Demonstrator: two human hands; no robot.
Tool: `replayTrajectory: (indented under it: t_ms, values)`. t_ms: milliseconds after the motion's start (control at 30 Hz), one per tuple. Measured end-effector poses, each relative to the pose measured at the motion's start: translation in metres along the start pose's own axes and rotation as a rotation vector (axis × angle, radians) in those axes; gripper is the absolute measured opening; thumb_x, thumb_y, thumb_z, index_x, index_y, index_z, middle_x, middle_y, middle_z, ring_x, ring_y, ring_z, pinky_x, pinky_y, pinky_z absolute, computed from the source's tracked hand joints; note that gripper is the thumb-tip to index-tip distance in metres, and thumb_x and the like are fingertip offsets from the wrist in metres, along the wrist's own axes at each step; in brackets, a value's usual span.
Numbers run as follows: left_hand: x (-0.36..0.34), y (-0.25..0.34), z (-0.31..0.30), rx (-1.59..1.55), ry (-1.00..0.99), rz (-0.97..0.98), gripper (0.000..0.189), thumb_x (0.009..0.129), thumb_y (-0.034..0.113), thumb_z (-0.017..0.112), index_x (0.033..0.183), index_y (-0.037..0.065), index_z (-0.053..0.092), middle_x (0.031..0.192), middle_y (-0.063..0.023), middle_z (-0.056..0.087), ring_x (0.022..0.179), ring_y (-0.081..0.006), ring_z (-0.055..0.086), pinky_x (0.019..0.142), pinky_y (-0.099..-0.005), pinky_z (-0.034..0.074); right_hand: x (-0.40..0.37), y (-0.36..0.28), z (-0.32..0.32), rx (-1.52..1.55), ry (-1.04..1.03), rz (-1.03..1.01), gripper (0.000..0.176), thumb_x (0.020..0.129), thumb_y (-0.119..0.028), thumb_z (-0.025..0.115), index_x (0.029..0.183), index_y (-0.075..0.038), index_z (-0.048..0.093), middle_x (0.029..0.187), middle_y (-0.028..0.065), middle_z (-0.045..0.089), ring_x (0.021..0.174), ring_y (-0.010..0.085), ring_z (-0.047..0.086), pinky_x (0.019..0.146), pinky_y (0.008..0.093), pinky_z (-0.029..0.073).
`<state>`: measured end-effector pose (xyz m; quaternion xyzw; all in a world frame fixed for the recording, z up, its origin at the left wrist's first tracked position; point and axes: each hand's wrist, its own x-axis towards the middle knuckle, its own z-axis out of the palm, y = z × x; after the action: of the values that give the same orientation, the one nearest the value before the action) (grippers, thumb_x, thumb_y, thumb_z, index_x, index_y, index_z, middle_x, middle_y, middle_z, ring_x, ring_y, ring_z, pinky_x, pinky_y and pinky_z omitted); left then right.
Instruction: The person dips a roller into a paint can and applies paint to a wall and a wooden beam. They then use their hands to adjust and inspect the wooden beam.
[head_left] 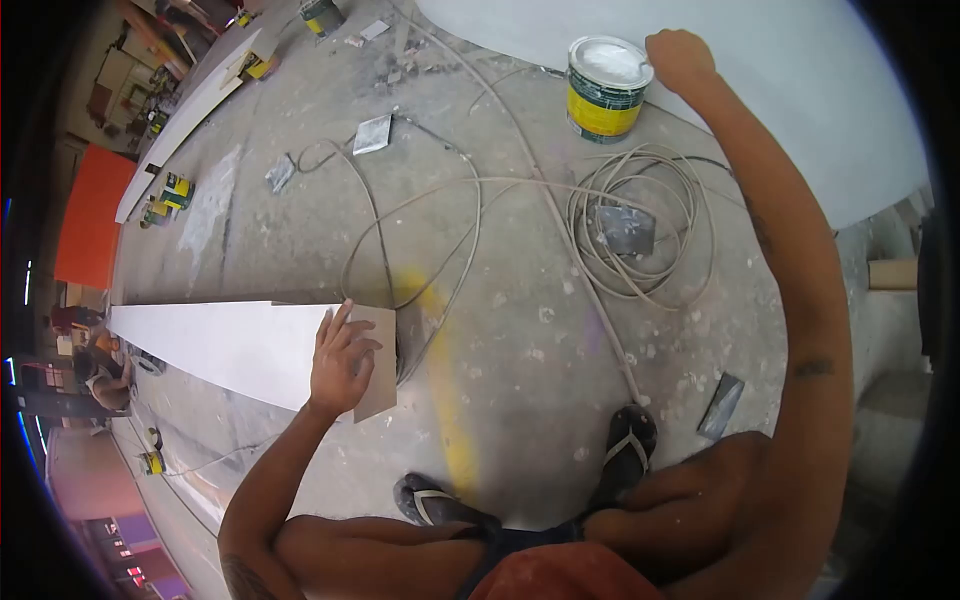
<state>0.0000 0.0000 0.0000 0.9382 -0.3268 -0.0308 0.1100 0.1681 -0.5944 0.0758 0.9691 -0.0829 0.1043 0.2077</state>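
My left hand (343, 362) has its fingers apart over the near end of a long white board (215, 345), beside a brown strip (378, 350) at that end. Far out to the right, my right hand (682, 60) is closed, right beside the rim of a green and yellow paint can (606, 90). The can's top is whitish. Whether the fingers of that hand pinch the rim or something small is hidden.
Coiled cable (690, 215) lies around a grey plate (626, 230) on the floor. A large white panel (800, 90) spans the upper right. More cans (178, 190), an orange panel (92, 215) and a crouching person (105, 375) are at the left. My sandalled feet are below.
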Motion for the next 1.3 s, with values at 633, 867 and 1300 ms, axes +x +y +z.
replayTrajectory:
  t_ms: [633, 867, 1300]
  values:
    - [0.0, -0.006, 0.004, 0.015, 0.005, 0.017, 0.014, 0.079, 0.002, 0.061, 0.088, 0.009, 0.069, 0.122, -0.0091, 0.061, 0.145, -0.0369, 0.034, 0.118, -0.0573, 0.023, 0.01, -0.01, 0.053, 0.052, 0.099, -0.04, 0.019, 0.086, -0.008, 0.058, 0.094, -0.006, 0.075, 0.097, 0.0185, 0.073, 0.09, 0.034, 0.073, 0.077, 0.0434, 0.059]
    - [-0.002, -0.005, 0.002, -0.016, 0.009, 0.016, 0.013, 0.08, 0.002, 0.061, 0.088, 0.009, 0.069, 0.12, -0.009, 0.062, 0.144, -0.0373, 0.034, 0.118, -0.0576, 0.023, 0.014, -0.012, -0.004, 0.035, 0.043, -0.009, 0.019, 0.087, -0.009, 0.059, 0.094, -0.006, 0.076, 0.098, 0.0161, 0.074, 0.09, 0.0309, 0.074, 0.075, 0.042, 0.06]
    - [0.0, -0.002, 0.003, -0.017, 0.026, 0.022, 0.014, 0.08, 0.0, 0.06, 0.087, 0.008, 0.069, 0.119, -0.0097, 0.062, 0.144, -0.0372, 0.035, 0.118, -0.0578, 0.024, 0.025, -0.015, 0.048, 0.077, 0.161, 0.019, 0.02, 0.087, -0.008, 0.057, 0.095, -0.007, 0.076, 0.095, 0.0155, 0.074, 0.09, 0.032, 0.074, 0.074, 0.0431, 0.059]
